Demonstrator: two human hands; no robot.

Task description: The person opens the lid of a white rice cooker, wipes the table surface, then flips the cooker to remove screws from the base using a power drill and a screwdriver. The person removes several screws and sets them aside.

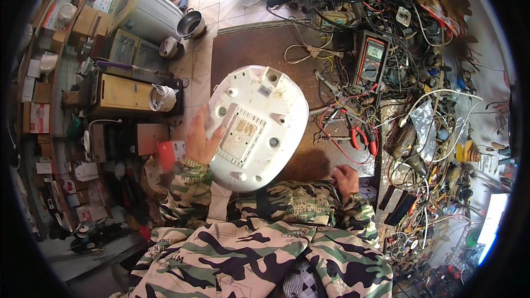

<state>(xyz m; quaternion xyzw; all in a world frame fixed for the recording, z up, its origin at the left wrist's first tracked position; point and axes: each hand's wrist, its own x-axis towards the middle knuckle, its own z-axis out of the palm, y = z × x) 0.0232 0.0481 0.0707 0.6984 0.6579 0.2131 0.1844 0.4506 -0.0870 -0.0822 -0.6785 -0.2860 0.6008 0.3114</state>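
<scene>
A white rounded appliance (281,113) sits in the middle of the view, its scuffed underside showing, with a slotted panel (240,137) near its centre; it covers part of the brown counter (243,44), and its six o'clock end reaches the person's camouflage clothing (287,204). The two hands are apart. The left hand (202,139) is against the appliance's rim at nine o'clock, thumb over the underside; how firmly it grips, I cannot tell. The right hand (345,180) is at four o'clock, clear of the appliance, fingers curled; whether they hold anything, I cannot tell. Red-handled pliers (358,139) lie at three o'clock among thin wires, a multimeter (371,58) at two, beside tangled cables, and a dark pan (191,24) stands at eleven.
</scene>
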